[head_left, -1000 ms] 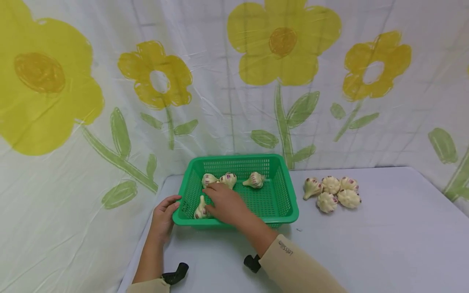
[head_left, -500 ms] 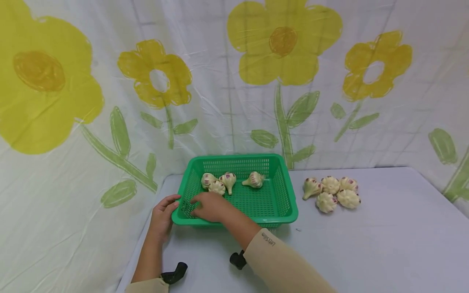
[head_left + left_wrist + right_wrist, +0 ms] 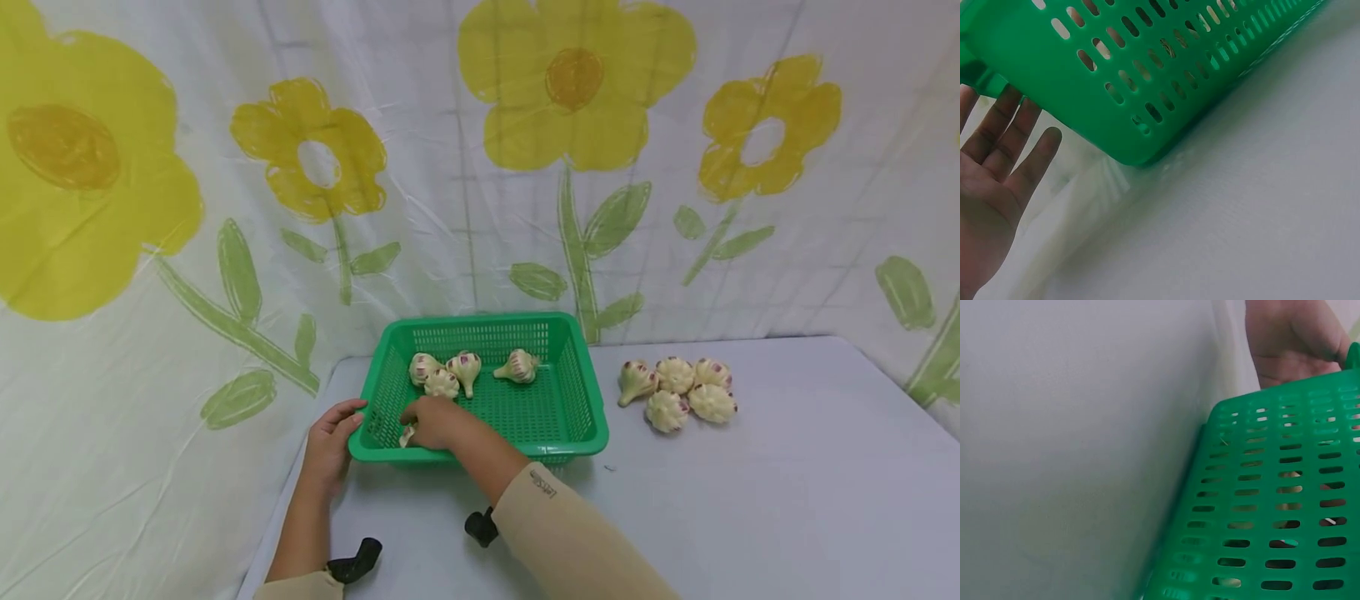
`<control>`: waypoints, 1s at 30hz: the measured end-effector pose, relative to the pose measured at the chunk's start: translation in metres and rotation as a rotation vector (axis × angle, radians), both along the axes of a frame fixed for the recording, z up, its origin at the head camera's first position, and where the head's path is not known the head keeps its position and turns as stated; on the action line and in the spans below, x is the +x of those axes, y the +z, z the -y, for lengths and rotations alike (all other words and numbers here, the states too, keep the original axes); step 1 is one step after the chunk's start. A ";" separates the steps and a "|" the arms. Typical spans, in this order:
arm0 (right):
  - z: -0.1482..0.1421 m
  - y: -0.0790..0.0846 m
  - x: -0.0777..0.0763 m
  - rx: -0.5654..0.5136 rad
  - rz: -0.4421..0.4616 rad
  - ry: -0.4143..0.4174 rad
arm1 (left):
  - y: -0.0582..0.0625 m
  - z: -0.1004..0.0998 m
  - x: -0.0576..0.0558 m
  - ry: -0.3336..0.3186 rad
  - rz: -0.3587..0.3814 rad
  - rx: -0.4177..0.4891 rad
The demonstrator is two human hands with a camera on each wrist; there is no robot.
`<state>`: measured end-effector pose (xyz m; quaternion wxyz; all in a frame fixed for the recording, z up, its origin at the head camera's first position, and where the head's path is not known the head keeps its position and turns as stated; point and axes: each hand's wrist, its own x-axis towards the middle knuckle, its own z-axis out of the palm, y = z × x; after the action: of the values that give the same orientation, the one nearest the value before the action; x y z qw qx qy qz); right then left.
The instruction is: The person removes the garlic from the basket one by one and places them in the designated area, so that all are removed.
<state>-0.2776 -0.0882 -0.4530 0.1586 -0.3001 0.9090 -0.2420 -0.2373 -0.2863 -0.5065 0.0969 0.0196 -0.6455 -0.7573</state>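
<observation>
In the head view a green plastic basket [image 3: 525, 451] stands on the table, with garlic bulbs inside. Three bulbs cluster at its back left, one of them this garlic bulb [image 3: 442, 384], and another garlic bulb [image 3: 519, 367] lies apart near the back wall. My right hand [image 3: 441, 423] reaches over the front rim and grips a garlic bulb [image 3: 406, 437] at the front left; the palm hides most of that bulb. At the basket's left side, my left hand [image 3: 328, 442] touches the rim, its fingers fairly straight in the left wrist view.
To the right of the basket, several garlic bulbs [image 3: 667, 411] sit grouped on the white table [image 3: 750, 500]. A flower-printed curtain [image 3: 435, 250] hangs behind and along the left. Black wrist mounts [image 3: 356, 562] stick out from the forearms.
My right hand has let go of a bulb in the back left cluster, moved toward the front left corner, and closed over the bulb there. My left hand stays at the rim.
</observation>
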 end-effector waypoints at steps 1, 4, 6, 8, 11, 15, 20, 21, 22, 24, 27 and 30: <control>0.000 0.001 0.000 0.004 0.006 0.003 | 0.000 0.000 0.000 0.002 -0.003 -0.001; -0.002 0.002 -0.001 0.003 0.028 0.003 | 0.001 0.000 -0.001 0.005 -0.004 0.000; -0.002 0.002 -0.001 0.002 0.041 0.002 | 0.001 0.000 -0.001 0.008 -0.005 0.003; -0.003 0.002 -0.001 0.005 0.048 0.003 | 0.001 0.000 -0.001 0.011 -0.005 0.005; -0.003 0.001 -0.002 0.023 0.056 0.009 | 0.001 0.000 -0.001 0.014 -0.006 0.006; -0.002 0.001 -0.003 0.059 0.083 0.007 | 0.001 0.000 0.000 0.010 -0.005 0.009; -0.002 0.001 -0.004 0.084 0.095 -0.009 | 0.000 0.000 0.000 0.003 -0.010 0.015; -0.002 0.000 -0.004 0.082 0.093 -0.012 | 0.000 0.000 0.000 0.003 -0.012 0.016; -0.002 0.000 -0.004 0.082 0.089 -0.013 | -0.001 0.000 0.000 0.003 -0.012 0.015; -0.002 0.001 -0.004 0.073 0.080 -0.017 | -0.001 0.000 0.000 0.003 -0.016 0.014; -0.002 0.001 -0.004 0.058 0.064 -0.023 | -0.002 0.000 -0.001 0.003 -0.021 0.012; -0.002 0.001 -0.004 0.041 0.052 -0.033 | -0.001 0.000 0.000 0.005 -0.020 0.012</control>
<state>-0.2819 -0.0858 -0.4524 0.1842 -0.2756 0.9140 -0.2338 -0.2378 -0.2859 -0.5078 0.1052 0.0142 -0.6399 -0.7611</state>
